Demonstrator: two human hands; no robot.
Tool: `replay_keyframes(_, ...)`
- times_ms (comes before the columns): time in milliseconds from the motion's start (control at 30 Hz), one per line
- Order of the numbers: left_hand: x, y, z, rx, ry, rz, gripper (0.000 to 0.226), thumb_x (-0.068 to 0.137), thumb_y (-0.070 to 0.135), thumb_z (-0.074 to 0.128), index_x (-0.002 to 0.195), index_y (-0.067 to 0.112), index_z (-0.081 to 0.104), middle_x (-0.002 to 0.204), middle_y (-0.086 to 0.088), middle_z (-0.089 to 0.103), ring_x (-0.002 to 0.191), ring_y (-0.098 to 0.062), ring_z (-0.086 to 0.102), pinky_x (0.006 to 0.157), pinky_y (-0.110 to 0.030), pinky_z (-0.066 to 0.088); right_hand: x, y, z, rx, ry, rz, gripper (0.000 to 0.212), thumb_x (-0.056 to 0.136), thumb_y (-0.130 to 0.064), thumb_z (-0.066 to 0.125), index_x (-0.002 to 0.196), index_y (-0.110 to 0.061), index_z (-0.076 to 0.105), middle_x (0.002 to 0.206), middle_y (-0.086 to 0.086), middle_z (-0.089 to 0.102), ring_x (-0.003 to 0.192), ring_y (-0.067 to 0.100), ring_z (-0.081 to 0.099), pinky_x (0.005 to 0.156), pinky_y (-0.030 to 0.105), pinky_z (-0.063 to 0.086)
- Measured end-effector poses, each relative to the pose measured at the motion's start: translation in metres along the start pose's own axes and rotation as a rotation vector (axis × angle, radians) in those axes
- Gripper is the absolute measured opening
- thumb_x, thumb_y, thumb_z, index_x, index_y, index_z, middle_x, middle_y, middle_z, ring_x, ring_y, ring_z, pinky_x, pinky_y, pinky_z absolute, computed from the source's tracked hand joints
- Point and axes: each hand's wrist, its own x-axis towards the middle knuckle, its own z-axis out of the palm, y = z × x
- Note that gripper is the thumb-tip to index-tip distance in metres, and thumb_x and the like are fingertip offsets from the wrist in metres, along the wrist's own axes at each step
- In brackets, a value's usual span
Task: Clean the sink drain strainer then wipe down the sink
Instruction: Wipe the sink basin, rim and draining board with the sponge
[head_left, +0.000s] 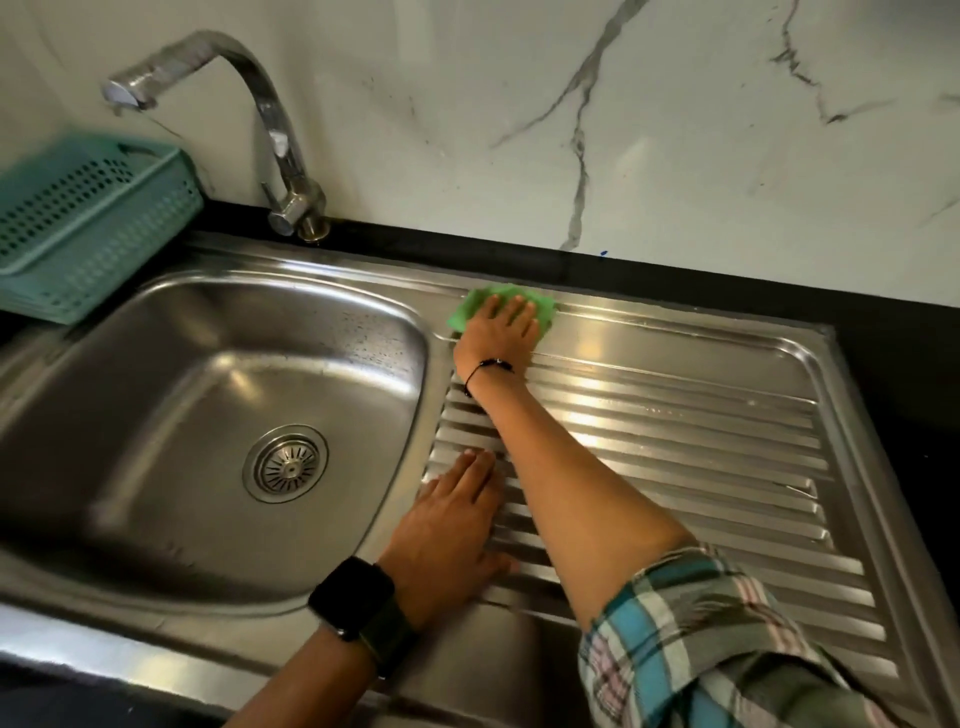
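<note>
head view, right hand: my right hand (498, 330) is stretched way out to the far edge of the draining board (675, 441), palm down, fingers straight and lying close together, pressing flat on the green cloth (470, 306).
right arm: reaches diagonally up from the bottom right, checked sleeve (701, 639) pushed to the elbow, thin black band (485, 369) at the wrist.
cloth: sits on the flat strip just behind the ridges, right beside the basin's (156, 415) back right corner — mostly hidden under my palm.
left hand: my left hand (452, 530) lies flat on the ridges near the basin rim, fingers straight and slightly fanned, holding nothing; black watch (350, 595) on the wrist.
strainer: the drain strainer (287, 463) is seated in the basin floor, well apart from both hands.
background: tap (270, 130) at the back, teal basket (78, 223) at far left.
</note>
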Motion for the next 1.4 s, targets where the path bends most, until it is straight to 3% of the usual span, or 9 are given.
replay_keyframes(233, 0.000, -0.001, -0.001, -0.077, -0.019, 0.010, 0.085, 0.084, 0.046, 0.053, 0.146, 0.022, 0.001, 0.157, -0.001, -0.008, 0.144, -0.020, -0.011, 0.118, -0.041, 0.002, 0.017, 0.028, -0.017, -0.224, -0.163, -0.584, 0.065, 0.089, -0.013, 0.049, 0.147, -0.016, 0.020, 0.157, 0.014, 0.012, 0.146, 0.031, 0.008, 0.120, 0.040, 0.005)
replay_keyframes(367, -0.002, -0.005, -0.001, -0.125, -0.021, 0.033, 0.084, 0.085, 0.045, 0.053, 0.147, 0.020, 0.003, 0.157, -0.001, -0.008, 0.144, -0.019, -0.011, 0.117, -0.038, 0.000, 0.026, 0.077, -0.050, -0.319, -0.255, -0.714, 0.069, 0.084, 0.002, 0.044, 0.146, -0.022, 0.025, 0.157, 0.006, 0.019, 0.146, 0.022, 0.014, 0.121, 0.036, 0.011)
replay_keyframes(500, -0.004, -0.005, -0.002, -0.141, -0.010, 0.043, 0.082, 0.085, 0.043, 0.055, 0.147, 0.018, 0.006, 0.158, -0.001, -0.005, 0.145, -0.019, -0.007, 0.118, -0.038, 0.003, 0.012, 0.144, -0.075, -0.301, -0.183, -0.539, 0.069, 0.082, 0.006, 0.045, 0.144, -0.019, 0.031, 0.155, 0.009, 0.025, 0.144, 0.023, 0.021, 0.120, 0.031, 0.012)
replay_keyframes(633, -0.009, -0.007, -0.009, -0.114, 0.007, 0.073, 0.078, 0.085, 0.039, 0.056, 0.145, 0.014, 0.015, 0.158, -0.005, 0.003, 0.145, -0.021, 0.001, 0.119, -0.037, 0.009, -0.021, 0.205, -0.078, -0.106, -0.026, -0.091, 0.064, 0.082, 0.008, 0.048, 0.141, -0.011, 0.038, 0.152, 0.017, 0.030, 0.140, 0.033, 0.028, 0.117, 0.042, 0.022)
replay_keyframes(800, -0.022, -0.013, -0.005, -0.052, 0.127, 0.090, 0.061, 0.087, 0.031, 0.054, 0.139, 0.011, 0.030, 0.153, -0.010, 0.019, 0.141, -0.022, 0.019, 0.115, -0.031, 0.017, -0.033, 0.169, -0.062, -0.137, 0.089, 0.253, 0.045, 0.087, -0.006, 0.045, 0.132, -0.009, 0.049, 0.137, 0.023, 0.046, 0.127, 0.045, 0.038, 0.107, 0.050, 0.035)
replay_keyframes(867, -0.028, -0.018, -0.001, -0.023, 0.143, 0.089, 0.057, 0.087, 0.029, 0.052, 0.137, 0.011, 0.032, 0.153, -0.010, 0.021, 0.141, -0.022, 0.020, 0.115, -0.032, 0.018, -0.033, 0.129, -0.052, -0.149, 0.047, 0.161, 0.044, 0.087, -0.010, 0.047, 0.132, -0.011, 0.049, 0.138, 0.021, 0.046, 0.127, 0.043, 0.039, 0.108, 0.047, 0.035)
replay_keyframes(1000, -0.040, -0.028, 0.000, -0.052, 0.177, 0.063, 0.049, 0.087, 0.027, 0.049, 0.132, 0.011, 0.039, 0.146, -0.009, 0.033, 0.134, -0.023, 0.032, 0.110, -0.031, 0.026, -0.049, 0.040, -0.025, -0.140, -0.093, -0.338, 0.058, 0.088, -0.007, 0.048, 0.142, -0.020, 0.035, 0.152, 0.010, 0.030, 0.139, 0.036, 0.024, 0.117, 0.039, 0.021)
replay_keyframes(1133, -0.059, -0.036, -0.002, -0.040, 0.234, 0.049, 0.039, 0.086, 0.022, 0.045, 0.122, 0.009, 0.049, 0.134, -0.009, 0.047, 0.124, -0.024, 0.043, 0.103, -0.030, 0.032, -0.092, 0.016, -0.010, -0.203, -0.262, -0.709, 0.066, 0.085, 0.002, 0.047, 0.143, -0.028, 0.033, 0.156, -0.001, 0.022, 0.146, 0.025, 0.010, 0.121, 0.040, 0.009)
replay_keyframes(1400, -0.098, -0.059, -0.011, -0.149, 0.349, -0.107, 0.033, 0.086, 0.012, 0.045, 0.116, 0.008, 0.056, 0.127, -0.010, 0.056, 0.112, -0.030, 0.054, 0.090, -0.036, 0.041, -0.172, 0.040, -0.029, -0.279, -0.313, -0.676, 0.065, 0.087, -0.007, 0.045, 0.146, -0.028, 0.024, 0.157, 0.001, 0.016, 0.147, 0.022, 0.007, 0.117, 0.024, -0.002)
